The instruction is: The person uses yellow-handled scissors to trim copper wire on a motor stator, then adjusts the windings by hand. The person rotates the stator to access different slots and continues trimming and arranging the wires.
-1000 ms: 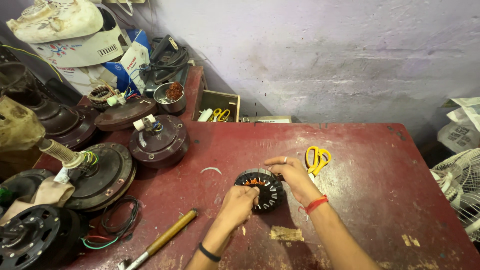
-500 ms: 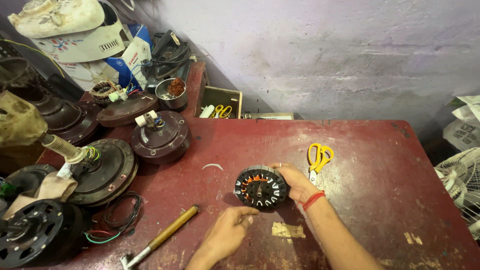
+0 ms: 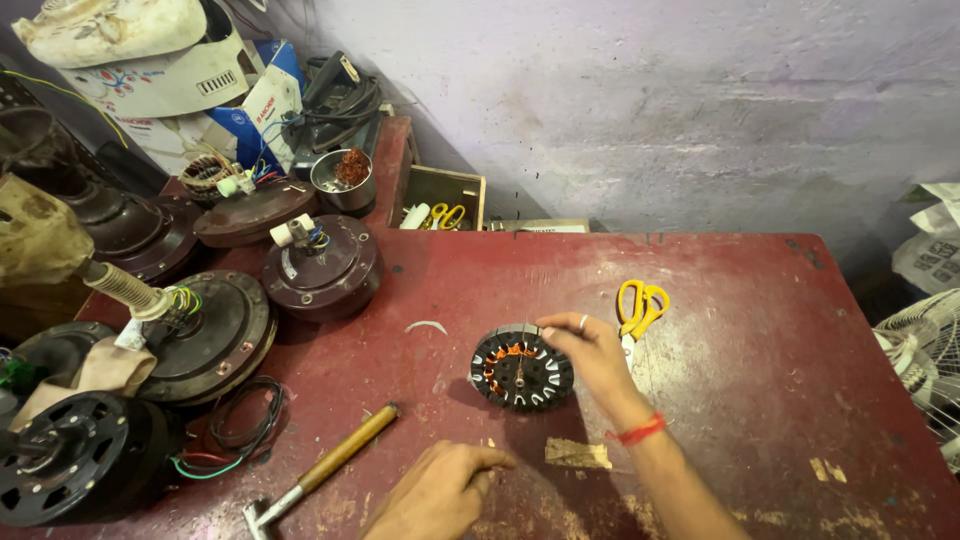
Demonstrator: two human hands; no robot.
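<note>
Item: round black fan stator with copper windings [image 3: 521,369], centre of the red worktop [image 3: 760,330].
My right hand [image 3: 592,355] grips its right rim; left hand [image 3: 440,492] rests empty, loosely curled, nearer; windings in place, yellow-handled scissors [image 3: 638,308] unused.

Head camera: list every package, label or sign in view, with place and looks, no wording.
White cardboard box: far left pile, flat-sided, printed patterns.
Blue and white carton: right of that box, tilted.
White printed bag: right edge, crumpled.
White label strip: table's far edge, flat, narrow.
</note>
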